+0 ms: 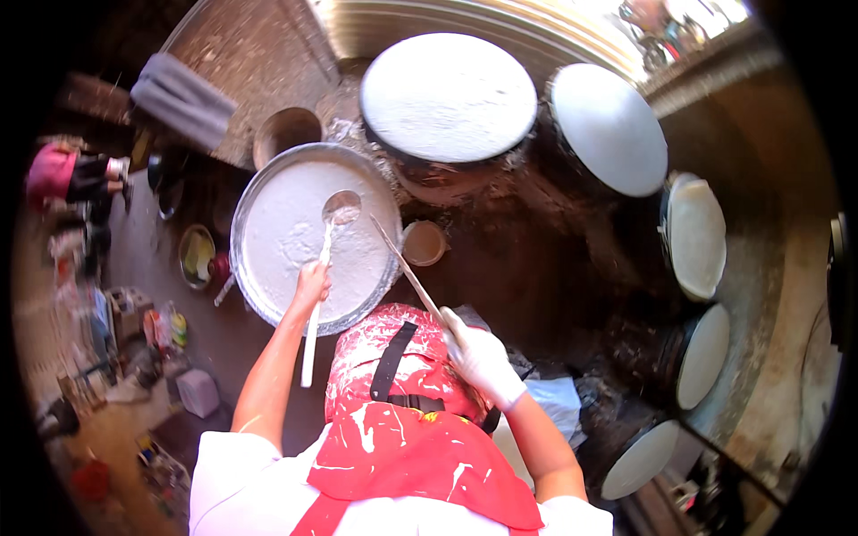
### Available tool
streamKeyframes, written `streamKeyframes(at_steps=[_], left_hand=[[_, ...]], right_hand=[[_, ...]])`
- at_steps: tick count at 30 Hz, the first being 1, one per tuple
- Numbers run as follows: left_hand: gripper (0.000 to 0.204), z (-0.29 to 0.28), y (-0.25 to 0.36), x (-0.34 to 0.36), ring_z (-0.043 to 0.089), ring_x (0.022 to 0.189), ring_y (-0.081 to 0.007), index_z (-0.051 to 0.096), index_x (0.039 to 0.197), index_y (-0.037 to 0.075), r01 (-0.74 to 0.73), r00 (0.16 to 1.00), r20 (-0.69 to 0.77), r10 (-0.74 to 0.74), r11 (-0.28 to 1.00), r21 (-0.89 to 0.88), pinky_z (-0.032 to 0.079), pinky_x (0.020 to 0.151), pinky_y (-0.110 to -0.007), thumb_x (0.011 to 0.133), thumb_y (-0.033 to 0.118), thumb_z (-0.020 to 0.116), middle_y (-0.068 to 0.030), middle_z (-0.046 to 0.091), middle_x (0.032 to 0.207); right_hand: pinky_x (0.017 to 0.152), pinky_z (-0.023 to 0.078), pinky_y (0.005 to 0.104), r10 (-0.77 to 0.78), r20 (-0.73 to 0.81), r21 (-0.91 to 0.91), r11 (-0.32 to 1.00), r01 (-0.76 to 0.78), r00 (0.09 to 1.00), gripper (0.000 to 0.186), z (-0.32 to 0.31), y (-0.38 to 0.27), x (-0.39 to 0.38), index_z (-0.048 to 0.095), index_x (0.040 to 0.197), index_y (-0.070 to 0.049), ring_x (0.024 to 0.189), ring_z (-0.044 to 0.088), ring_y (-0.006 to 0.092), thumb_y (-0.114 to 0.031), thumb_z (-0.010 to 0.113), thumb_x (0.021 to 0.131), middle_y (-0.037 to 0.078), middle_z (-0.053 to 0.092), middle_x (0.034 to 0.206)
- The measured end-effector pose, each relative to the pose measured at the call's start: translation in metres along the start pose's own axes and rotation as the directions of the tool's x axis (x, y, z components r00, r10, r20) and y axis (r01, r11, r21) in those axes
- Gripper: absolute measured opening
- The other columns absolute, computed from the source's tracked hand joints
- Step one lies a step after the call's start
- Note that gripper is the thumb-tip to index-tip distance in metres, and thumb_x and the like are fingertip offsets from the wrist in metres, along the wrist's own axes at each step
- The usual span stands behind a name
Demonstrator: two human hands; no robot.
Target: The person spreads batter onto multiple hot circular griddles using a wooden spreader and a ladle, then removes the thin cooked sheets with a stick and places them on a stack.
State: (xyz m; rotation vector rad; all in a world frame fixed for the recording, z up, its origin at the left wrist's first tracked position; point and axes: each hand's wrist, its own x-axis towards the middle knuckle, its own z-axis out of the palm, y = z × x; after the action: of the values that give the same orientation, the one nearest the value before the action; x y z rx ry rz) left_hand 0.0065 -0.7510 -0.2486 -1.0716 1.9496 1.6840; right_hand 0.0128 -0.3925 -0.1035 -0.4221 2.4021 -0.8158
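My bare left hand [313, 284] is closed round the long white handle of a ladle [342, 205]. The ladle's bowl dips into white batter [273, 210], which fills a large round metal basin [236, 246] in front of me. My right hand [478, 359], in a white glove, grips a long thin stick [409, 272]. The stick slants up and left, its tip by the basin's right rim. Beyond my hands, a big round griddle [450, 98] carries a white sheet, with another white-topped round griddle [609, 129] to its right.
Several more round white-topped griddles curve down the right side, one with a raised sheet edge [697, 237]. A small tan container [424, 243] stands right of the basin. Grey folded cloth [183, 100] lies far left. A person in pink [55, 174] is at the left edge.
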Motion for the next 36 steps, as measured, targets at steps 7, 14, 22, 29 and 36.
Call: streamKeyframes(at_steps=[7, 14, 22, 29, 36], left_hand=[[0.034, 0.021, -0.076, 0.082, 0.038, 0.034, -0.0119, 0.052, 0.086, 0.0, 0.277, 0.949, -0.136, -0.285, 0.958, -0.079, 0.03, 0.031, -0.027, 0.091, 0.033, 0.043, -0.0035, 0.046, 0.053], [0.044, 0.061, -0.042, 0.003, 0.036, 0.035, -0.0038, 0.044, 0.109, -0.005, 0.643, 0.765, 0.629, -0.135, 0.108, -0.758, 0.03, 0.031, -0.02, 0.095, 0.036, 0.041, 0.0024, 0.036, 0.053], [0.047, 0.023, 0.121, -0.201, 0.033, 0.032, -0.0029, 0.037, 0.122, -0.007, 0.242, 0.948, 0.262, 0.181, 0.128, -0.962, 0.028, 0.028, -0.018, 0.098, 0.034, 0.036, 0.0026, 0.036, 0.053], [0.05, 0.034, 0.124, -0.198, 0.03, 0.03, -0.0034, 0.037, 0.126, -0.003, -0.083, 0.952, 0.073, 0.298, 0.48, -0.873, 0.027, 0.028, -0.019, 0.097, 0.038, 0.035, 0.0027, 0.036, 0.052], [0.043, 0.059, -0.073, 0.014, 0.044, 0.035, -0.0158, 0.055, 0.092, -0.004, 0.187, 0.929, -0.24, -0.283, 0.916, -0.356, 0.037, 0.032, -0.031, 0.088, 0.039, 0.048, -0.0112, 0.052, 0.056]], right_hand=[[0.059, 0.046, 0.0449, -0.072, 0.21, 0.068, 0.996, 0.059, 0.975, 0.022, 0.027, -0.048, 0.105, 0.054, 0.103, -0.004, 0.063, 0.059, 0.0361, -0.018, 0.049, 0.087, 0.019, 0.06, 0.069], [0.07, 0.048, 0.0424, -0.095, 0.25, -0.012, 0.995, 0.101, 0.964, 0.027, 0.022, -0.004, 0.075, 0.056, 0.11, -0.008, 0.078, 0.06, 0.0371, -0.021, 0.049, 0.087, 0.021, 0.062, 0.085], [0.049, 0.045, 0.0385, -0.48, 0.068, 0.048, 0.877, 0.478, 0.874, 0.043, -0.073, -0.01, 0.015, 0.044, 0.129, -0.013, 0.054, 0.058, 0.031, -0.021, 0.051, 0.087, 0.015, 0.061, 0.068], [0.042, 0.041, 0.04, -0.486, -0.109, 0.18, 0.848, 0.498, 0.867, 0.048, -0.073, 0.001, 0.012, 0.041, 0.132, -0.014, 0.044, 0.054, 0.0306, -0.016, 0.055, 0.087, 0.014, 0.055, 0.057], [0.05, 0.044, 0.0458, -0.227, 0.173, -0.227, 0.938, 0.263, 0.958, 0.032, -0.025, -0.009, 0.055, 0.047, 0.119, -0.01, 0.055, 0.058, 0.0354, -0.024, 0.046, 0.09, 0.018, 0.059, 0.063]])
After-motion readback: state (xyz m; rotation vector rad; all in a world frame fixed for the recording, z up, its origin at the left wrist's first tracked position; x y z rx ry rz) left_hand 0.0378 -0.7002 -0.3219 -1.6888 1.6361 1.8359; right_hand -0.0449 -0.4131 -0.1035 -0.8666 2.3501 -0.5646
